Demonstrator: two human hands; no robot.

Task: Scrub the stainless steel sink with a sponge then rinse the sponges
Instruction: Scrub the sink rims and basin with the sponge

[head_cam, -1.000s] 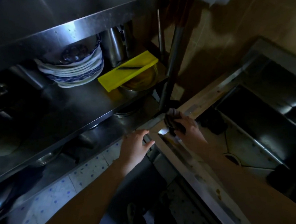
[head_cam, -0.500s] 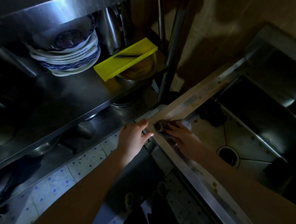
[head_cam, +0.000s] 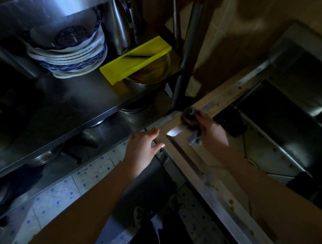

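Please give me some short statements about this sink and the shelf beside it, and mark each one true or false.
1. The right hand grips a dark sponge on the sink rim. True.
2. The left hand holds a second sponge. False: it holds nothing and rests, fingers straight, at the rim's corner.
3. The yellow slicer lies across a metal bowl on the shelf. True.
4. The stack of plates stands in the sink. False: it stands on the shelf, left of the slicer.
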